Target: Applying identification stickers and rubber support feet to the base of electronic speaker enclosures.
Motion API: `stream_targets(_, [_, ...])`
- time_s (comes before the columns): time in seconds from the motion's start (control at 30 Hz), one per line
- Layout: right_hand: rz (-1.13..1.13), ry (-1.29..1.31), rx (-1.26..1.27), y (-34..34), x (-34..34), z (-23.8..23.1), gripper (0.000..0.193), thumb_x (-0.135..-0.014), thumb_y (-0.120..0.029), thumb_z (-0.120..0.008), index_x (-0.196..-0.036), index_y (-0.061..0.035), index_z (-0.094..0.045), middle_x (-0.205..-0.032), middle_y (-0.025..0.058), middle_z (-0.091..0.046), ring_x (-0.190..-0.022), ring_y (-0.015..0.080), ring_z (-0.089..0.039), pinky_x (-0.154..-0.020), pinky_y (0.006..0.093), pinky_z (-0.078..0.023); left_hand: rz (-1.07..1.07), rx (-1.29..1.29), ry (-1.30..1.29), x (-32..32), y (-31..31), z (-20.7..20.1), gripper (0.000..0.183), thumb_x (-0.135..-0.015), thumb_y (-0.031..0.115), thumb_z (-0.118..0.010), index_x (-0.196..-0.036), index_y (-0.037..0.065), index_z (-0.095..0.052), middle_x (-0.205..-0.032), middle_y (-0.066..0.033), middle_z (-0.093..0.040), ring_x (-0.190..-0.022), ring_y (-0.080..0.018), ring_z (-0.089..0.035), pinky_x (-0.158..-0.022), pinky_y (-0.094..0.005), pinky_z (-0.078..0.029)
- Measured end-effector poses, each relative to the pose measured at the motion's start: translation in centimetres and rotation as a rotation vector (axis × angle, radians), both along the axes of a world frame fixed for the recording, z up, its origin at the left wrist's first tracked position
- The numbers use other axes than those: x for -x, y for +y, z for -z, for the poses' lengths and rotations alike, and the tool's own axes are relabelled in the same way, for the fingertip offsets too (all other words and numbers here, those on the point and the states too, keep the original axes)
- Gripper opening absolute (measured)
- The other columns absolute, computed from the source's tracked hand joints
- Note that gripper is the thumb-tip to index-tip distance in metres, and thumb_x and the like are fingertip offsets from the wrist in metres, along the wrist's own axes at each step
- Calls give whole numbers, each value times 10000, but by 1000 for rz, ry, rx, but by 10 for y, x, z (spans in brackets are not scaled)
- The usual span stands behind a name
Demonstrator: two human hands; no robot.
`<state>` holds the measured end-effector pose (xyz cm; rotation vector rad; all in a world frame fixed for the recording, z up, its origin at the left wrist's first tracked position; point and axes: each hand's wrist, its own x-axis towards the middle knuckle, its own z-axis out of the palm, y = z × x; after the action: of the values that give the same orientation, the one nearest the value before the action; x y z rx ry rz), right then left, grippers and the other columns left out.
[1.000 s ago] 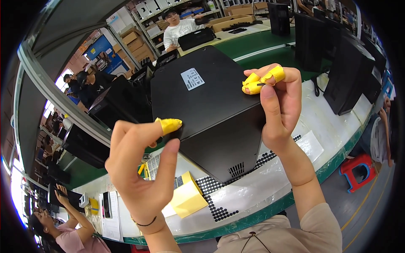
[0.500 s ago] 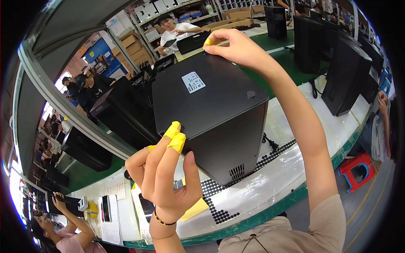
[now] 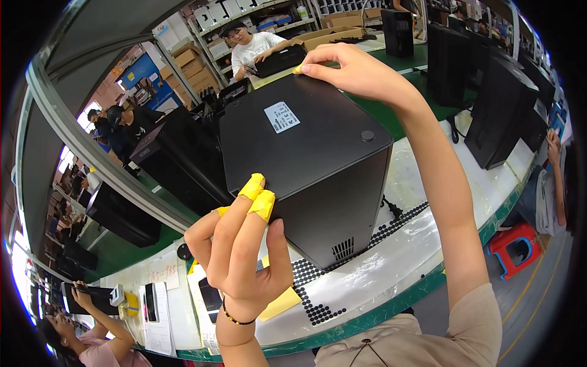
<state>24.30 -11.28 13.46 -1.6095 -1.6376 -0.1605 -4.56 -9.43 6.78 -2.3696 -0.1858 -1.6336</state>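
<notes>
1. Beyond the right hand [image 3: 354, 73], open cardboard boxes [image 3: 333, 37] sit on the far bench; what they hold cannot be made out.
2. The black computer case [image 3: 306, 159] stands on the tabletop [image 3: 422, 183] between the two hands, a white label [image 3: 282, 117] and a small round foot [image 3: 367, 136] on its upward face, and a vent grille low on its near side.
3. The left hand [image 3: 241, 251] presses yellow-capped fingertips [image 3: 262, 205] on the case's near top edge; its grip is loose, fingers bent, closed on nothing.
4. The right hand lies flat on the far top corner, fingertips touching the edge, not clasping anything.
5. Below the left hand lie a yellow pad [image 3: 281, 303] and sheets of black dots [image 3: 318, 306] on the tabletop.
6. Right of the right forearm, bare tabletop runs to the green edge; more black cases [image 3: 501, 116] stand beyond it.
</notes>
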Motion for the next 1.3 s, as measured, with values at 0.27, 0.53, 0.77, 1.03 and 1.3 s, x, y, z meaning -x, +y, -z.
stream_targets(0.27, [113, -179, 122, -6, 1, -9, 369, -953, -336, -551, -1095, -11, -655, -961, 53, -634, -890, 145, -575, -821, 279, -444, 83, 35, -9, 1, 6, -9, 281, -749, 42, -698, -1020, 7, -632, -1040, -140, -662, -979, -313, -541, -884, -364, -411])
stream_targets(0.53, [-339, 831, 118, 38, 3, 21, 374, -920, -282, -590, -1249, -105, -593, -1033, 11, -639, -888, 55, -595, -755, 197, -479, 502, 383, -415, -18, 41, -34, 347, -897, -101, -517, -1235, -44, -460, -1204, -178, -543, -1126, -264, -572, -977, -353, -462])
stream_targets(0.77, [-591, 1121, -80, 61, -8, 41, 343, -869, -165, -606, -1185, -31, -590, -1004, 66, -649, -828, 110, -640, -681, 253, -545, 656, 610, -376, -51, 86, -53, 473, -829, -150, -590, -1257, -27, -431, -1072, -122, -592, -969, -183, -633, -892, -279, -500])
stream_targets(1.03, [-557, 1129, -100, 51, 1, 41, 328, -869, -182, -605, -1156, -23, -606, -976, 62, -648, -809, 111, -635, -682, 250, -534, 640, 781, -228, -78, 125, -59, 603, -743, -90, -718, -1271, -20, -436, -1250, -157, -456, -1005, -262, -648, -927, -299, -505])
stream_targets(1.3, [-518, 1086, -129, 50, 5, 41, 303, -868, -226, -594, -1111, -47, -623, -936, 36, -635, -803, 102, -613, -682, 244, -502, 545, 959, -197, -86, 144, -62, 650, -708, -83, -752, -1276, 3, -447, -1171, -135, -532, -1084, -270, -589, -955, -319, -488])
